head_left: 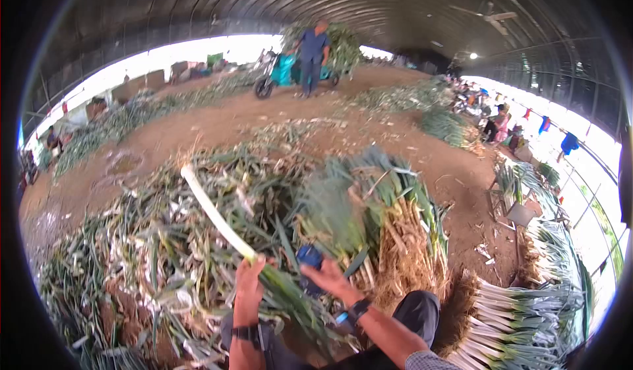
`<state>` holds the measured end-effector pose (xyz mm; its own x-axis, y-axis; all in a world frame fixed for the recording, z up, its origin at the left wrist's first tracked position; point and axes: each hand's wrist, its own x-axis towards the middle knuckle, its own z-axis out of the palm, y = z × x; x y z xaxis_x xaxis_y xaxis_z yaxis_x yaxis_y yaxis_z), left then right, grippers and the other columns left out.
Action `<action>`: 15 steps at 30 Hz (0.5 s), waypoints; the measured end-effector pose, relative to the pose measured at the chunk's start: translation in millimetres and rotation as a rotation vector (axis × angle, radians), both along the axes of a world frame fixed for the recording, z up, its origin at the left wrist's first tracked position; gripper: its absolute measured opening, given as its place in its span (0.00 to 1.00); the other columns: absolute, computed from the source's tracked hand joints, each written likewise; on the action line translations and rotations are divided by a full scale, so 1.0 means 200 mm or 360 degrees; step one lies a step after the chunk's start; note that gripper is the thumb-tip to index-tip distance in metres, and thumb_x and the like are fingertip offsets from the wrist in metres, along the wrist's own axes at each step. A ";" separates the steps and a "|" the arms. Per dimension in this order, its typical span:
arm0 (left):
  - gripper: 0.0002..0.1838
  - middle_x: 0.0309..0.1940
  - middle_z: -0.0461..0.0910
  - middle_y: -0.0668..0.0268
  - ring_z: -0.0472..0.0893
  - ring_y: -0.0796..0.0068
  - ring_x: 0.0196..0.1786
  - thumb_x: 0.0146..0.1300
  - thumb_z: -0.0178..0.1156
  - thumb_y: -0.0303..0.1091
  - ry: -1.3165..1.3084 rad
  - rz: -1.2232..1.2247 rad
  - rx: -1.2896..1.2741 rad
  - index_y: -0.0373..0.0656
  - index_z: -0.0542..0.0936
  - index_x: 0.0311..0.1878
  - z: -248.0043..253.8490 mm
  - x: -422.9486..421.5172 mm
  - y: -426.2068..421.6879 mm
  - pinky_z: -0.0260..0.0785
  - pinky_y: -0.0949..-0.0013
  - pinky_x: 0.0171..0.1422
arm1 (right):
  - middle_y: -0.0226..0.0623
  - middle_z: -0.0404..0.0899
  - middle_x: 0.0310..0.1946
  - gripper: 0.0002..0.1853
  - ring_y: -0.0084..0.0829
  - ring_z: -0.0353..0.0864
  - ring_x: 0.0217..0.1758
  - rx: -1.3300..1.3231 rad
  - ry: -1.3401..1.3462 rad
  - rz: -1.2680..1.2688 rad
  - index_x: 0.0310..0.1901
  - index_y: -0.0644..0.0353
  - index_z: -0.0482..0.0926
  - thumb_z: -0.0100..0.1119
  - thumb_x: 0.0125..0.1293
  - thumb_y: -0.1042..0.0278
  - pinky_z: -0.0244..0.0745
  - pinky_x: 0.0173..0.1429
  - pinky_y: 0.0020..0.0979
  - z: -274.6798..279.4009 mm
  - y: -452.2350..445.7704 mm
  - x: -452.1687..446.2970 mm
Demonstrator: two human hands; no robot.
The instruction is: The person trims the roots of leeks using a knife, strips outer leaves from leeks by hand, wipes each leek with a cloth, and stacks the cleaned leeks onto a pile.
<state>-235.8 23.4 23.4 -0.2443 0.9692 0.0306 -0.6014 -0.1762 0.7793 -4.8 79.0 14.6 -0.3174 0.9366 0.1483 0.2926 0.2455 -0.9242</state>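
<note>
My left hand (249, 279) is closed round a leek (214, 215), its white stem pointing up and away to the left. The leek's green leaves (297, 304) trail down to the right, below my hands. In my right hand (328, 279) is a dark blue handheld tool (309, 258), close beside the leaves; its exact kind is hard to make out. Just beyond my right hand stands a pile of untrimmed leeks (402, 238) with brown roots. A broad heap of stripped leaves (171, 258) lies ahead and to the left.
Cleaned leeks (514, 317) lie in rows at the lower right, with a small stool (521, 213) farther back. Across the dirt floor (217, 119) a person (312, 57) stands by a teal three-wheeler (285, 70) loaded with leeks. Other people sit at the right side.
</note>
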 end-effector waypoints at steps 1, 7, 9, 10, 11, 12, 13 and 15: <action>0.14 0.40 0.84 0.56 0.85 0.61 0.44 0.67 0.65 0.35 0.0102 0.0033 -0.0005 0.37 0.78 0.51 -0.05 -0.02 -0.02 0.79 0.58 0.51 | 0.43 0.85 0.45 0.31 0.39 0.85 0.51 0.0066 -0.0221 -0.0120 0.60 0.61 0.77 0.68 0.61 0.48 0.77 0.59 0.39 -0.04 0.06 0.08; 0.22 0.44 0.84 0.49 0.85 0.52 0.50 0.74 0.58 0.46 -0.0191 -0.0240 -0.0140 0.34 0.76 0.56 0.01 0.00 -0.02 0.80 0.53 0.54 | 0.40 0.86 0.37 0.23 0.33 0.83 0.38 -0.0202 0.0246 -0.0296 0.45 0.64 0.83 0.66 0.65 0.48 0.77 0.43 0.37 -0.01 0.11 0.31; 0.20 0.40 0.83 0.53 0.84 0.57 0.44 0.73 0.59 0.45 -0.0358 -0.0240 -0.0159 0.34 0.77 0.51 0.05 0.03 -0.01 0.78 0.56 0.51 | 0.42 0.85 0.39 0.24 0.32 0.82 0.40 0.0235 0.0126 -0.0453 0.49 0.64 0.81 0.68 0.65 0.50 0.78 0.45 0.37 -0.13 0.21 0.32; 0.19 0.40 0.83 0.54 0.84 0.58 0.44 0.73 0.59 0.44 -0.0341 -0.0255 -0.0157 0.34 0.77 0.51 0.07 0.04 0.00 0.79 0.56 0.50 | 0.43 0.85 0.40 0.24 0.33 0.82 0.41 0.0258 0.0072 -0.0482 0.50 0.64 0.80 0.69 0.64 0.51 0.78 0.46 0.37 -0.09 0.22 0.31; 0.19 0.39 0.83 0.55 0.84 0.59 0.43 0.74 0.59 0.44 -0.0323 -0.0270 -0.0161 0.34 0.77 0.51 0.08 0.04 0.00 0.79 0.57 0.50 | 0.44 0.84 0.41 0.24 0.33 0.82 0.42 0.0275 0.0018 -0.0514 0.52 0.64 0.79 0.69 0.64 0.51 0.78 0.46 0.37 0.01 0.20 0.30; 0.18 0.39 0.83 0.56 0.84 0.60 0.43 0.74 0.58 0.43 -0.0305 -0.0287 -0.0171 0.34 0.77 0.50 0.08 0.05 0.00 0.79 0.57 0.49 | 0.44 0.84 0.42 0.25 0.33 0.82 0.43 0.0286 -0.0038 -0.0547 0.53 0.64 0.78 0.69 0.64 0.51 0.78 0.47 0.37 0.13 0.17 0.27; 0.19 0.41 0.83 0.55 0.84 0.58 0.45 0.74 0.57 0.44 -0.0240 -0.0253 -0.0159 0.34 0.77 0.52 0.04 0.03 0.01 0.78 0.55 0.51 | 0.42 0.84 0.41 0.25 0.33 0.82 0.43 0.0450 -0.0054 -0.0613 0.53 0.63 0.77 0.69 0.64 0.52 0.78 0.48 0.37 0.29 0.13 0.22; 0.21 0.44 0.84 0.52 0.83 0.53 0.51 0.75 0.55 0.46 -0.0103 -0.0222 -0.0075 0.34 0.76 0.55 -0.07 0.01 0.07 0.78 0.51 0.54 | 0.44 0.83 0.41 0.22 0.39 0.83 0.42 0.0406 0.0199 -0.0513 0.50 0.63 0.77 0.69 0.63 0.55 0.78 0.47 0.40 0.55 0.08 0.12</action>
